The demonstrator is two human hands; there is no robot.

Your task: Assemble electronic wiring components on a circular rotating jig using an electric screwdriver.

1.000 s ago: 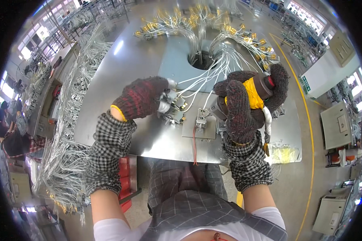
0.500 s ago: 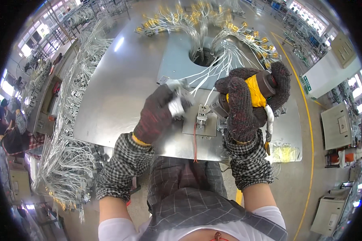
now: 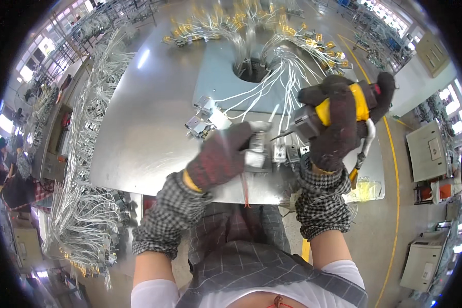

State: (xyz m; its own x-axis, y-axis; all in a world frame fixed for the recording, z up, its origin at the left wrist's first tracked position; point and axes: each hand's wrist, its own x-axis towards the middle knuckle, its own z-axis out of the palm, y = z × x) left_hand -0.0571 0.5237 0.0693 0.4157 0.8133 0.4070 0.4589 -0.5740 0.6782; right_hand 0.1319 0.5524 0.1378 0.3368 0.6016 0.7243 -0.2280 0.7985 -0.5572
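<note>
My left hand [image 3: 222, 156], in a dark knitted glove, closes its fingers around a small metal connector block [image 3: 255, 155] at the front middle of the metal table. A white cable end shows at the fingertips. In my gloved right hand [image 3: 338, 120] is a power screwdriver [image 3: 362, 100] wrapped with yellow tape. Its thin bit points left, just right of the left hand's connector, and I cannot tell whether they touch. More connector blocks [image 3: 279, 153] sit beneath the tool on white cables. Further left lie loose connector blocks [image 3: 204, 114], apart from both hands.
A round hole [image 3: 251, 74] in the grey plate [image 3: 210, 77] passes bundles of white cables with yellow-tipped ends [image 3: 313, 43]. Hanging cables [image 3: 95, 118] line the table's left side. A red wire [image 3: 246, 191] hangs over the front edge. Cabinets [image 3: 427, 151] stand at right.
My left hand has moved right from the loose blocks, now bare at left, to the middle connector. My right hand has shifted right and slightly up, and the screwdriver's bit now shows.
</note>
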